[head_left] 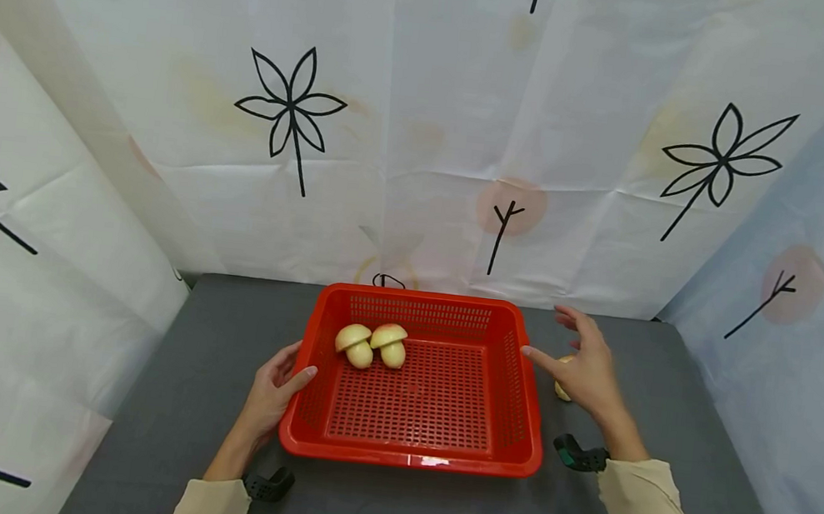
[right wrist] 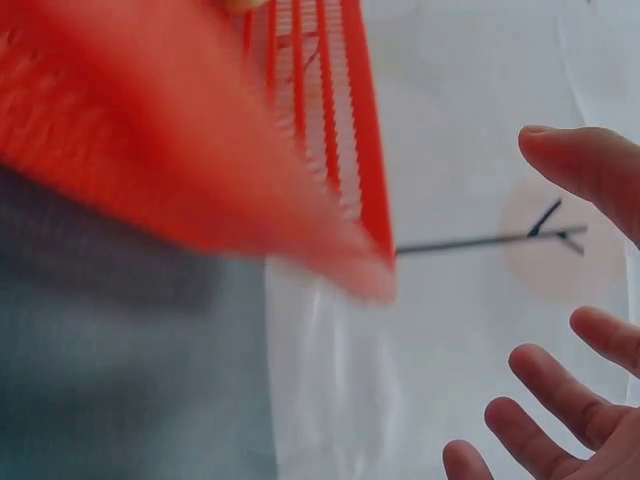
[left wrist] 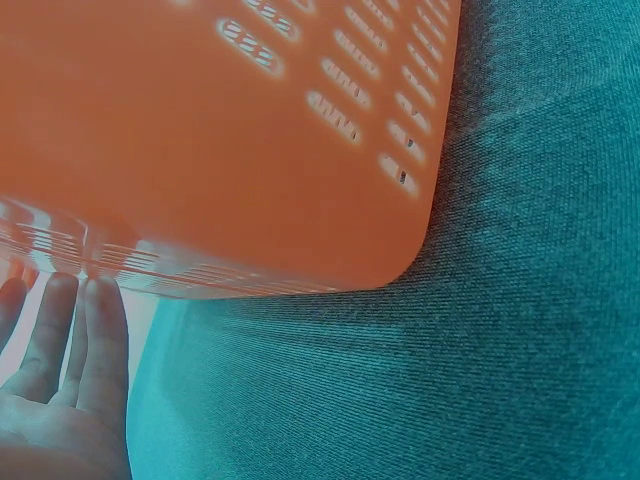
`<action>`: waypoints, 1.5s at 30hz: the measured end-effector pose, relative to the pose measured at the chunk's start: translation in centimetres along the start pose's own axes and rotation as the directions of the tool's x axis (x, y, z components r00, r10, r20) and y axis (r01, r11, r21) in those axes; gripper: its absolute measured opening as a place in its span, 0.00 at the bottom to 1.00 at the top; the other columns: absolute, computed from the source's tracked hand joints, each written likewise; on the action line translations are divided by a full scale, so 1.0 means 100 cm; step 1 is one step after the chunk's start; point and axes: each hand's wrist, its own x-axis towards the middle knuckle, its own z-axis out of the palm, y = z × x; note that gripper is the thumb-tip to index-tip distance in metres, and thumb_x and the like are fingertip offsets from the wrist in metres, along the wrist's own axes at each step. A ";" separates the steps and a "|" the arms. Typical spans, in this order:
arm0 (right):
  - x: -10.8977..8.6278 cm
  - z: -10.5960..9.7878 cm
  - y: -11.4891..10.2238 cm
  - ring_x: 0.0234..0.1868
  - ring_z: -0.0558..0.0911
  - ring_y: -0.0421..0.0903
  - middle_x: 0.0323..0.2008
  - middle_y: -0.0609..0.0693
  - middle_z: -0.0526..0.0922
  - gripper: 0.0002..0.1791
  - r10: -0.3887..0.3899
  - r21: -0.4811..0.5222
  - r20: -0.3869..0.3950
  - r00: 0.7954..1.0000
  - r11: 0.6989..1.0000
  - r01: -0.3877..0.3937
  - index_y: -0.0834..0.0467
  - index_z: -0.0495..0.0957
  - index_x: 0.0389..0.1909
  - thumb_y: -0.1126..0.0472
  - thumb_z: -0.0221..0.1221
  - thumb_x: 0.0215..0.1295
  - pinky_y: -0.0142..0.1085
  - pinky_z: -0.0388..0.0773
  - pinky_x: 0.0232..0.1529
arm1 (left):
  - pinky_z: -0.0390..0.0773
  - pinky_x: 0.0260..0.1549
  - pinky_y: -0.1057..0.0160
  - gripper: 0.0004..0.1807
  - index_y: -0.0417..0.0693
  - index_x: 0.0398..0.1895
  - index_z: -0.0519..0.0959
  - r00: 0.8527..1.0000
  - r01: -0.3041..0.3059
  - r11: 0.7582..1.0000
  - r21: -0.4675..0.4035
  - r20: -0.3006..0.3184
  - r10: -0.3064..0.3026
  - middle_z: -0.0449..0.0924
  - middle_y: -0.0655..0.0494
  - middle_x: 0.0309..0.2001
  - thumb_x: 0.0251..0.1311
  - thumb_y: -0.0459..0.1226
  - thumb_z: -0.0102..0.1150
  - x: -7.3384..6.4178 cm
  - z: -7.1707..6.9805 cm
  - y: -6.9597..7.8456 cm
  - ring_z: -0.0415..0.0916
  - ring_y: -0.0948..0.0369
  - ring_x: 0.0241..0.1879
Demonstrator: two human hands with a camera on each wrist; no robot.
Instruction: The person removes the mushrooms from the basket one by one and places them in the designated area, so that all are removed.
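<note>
A red plastic basket (head_left: pixel 406 461) with slotted walls stands in the middle of the head view. Inside it, toward the back left, lie two pale yellow mushroom-shaped pieces, one mushroom (head_left: pixel 353 345) beside another mushroom (head_left: pixel 389 344). My left hand (head_left: pixel 271 393) holds the basket's left side, thumb over the rim and fingers along the outer wall. At the right rim my right hand (head_left: pixel 584 371) is spread, its thumb close to the edge; whether it touches cannot be told. A third yellow piece (head_left: pixel 562 392) sits on the table, partly hidden behind that hand.
The basket rests on a grey table (head_left: pixel 370 512). White cloth with printed leaves (head_left: pixel 441 126) hangs behind the table and along both sides. Each wrist carries a dark band, one a black wristband (head_left: pixel 269 485), the other a black wristband (head_left: pixel 580 455).
</note>
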 end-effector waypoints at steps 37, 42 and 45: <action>0.045 0.163 -0.065 0.69 0.69 0.58 0.70 0.57 0.70 0.45 -0.060 0.133 0.433 0.899 0.991 0.002 0.60 0.66 0.73 0.58 0.76 0.55 0.57 0.69 0.66 | 0.83 0.49 0.59 0.33 0.37 0.76 0.59 1.000 0.013 1.000 -0.020 0.009 -0.013 0.66 0.33 0.68 0.71 0.31 0.58 -0.001 -0.002 0.000 0.78 0.52 0.58; 0.046 0.173 -0.064 0.71 0.67 0.58 0.71 0.56 0.68 0.46 -0.032 0.117 0.476 0.879 0.993 -0.027 0.58 0.65 0.74 0.58 0.76 0.55 0.58 0.67 0.67 | 0.83 0.49 0.60 0.32 0.37 0.75 0.60 1.000 0.021 1.000 -0.012 0.002 -0.021 0.67 0.34 0.68 0.71 0.31 0.59 0.000 -0.001 0.000 0.78 0.53 0.58; 0.047 0.177 -0.061 0.72 0.64 0.59 0.72 0.56 0.67 0.48 -0.024 0.100 0.495 0.868 0.995 -0.029 0.57 0.64 0.75 0.59 0.77 0.55 0.58 0.66 0.68 | 0.83 0.50 0.60 0.32 0.38 0.75 0.61 1.000 0.027 1.000 -0.006 -0.004 -0.027 0.67 0.35 0.69 0.71 0.31 0.59 0.000 -0.001 0.000 0.77 0.53 0.59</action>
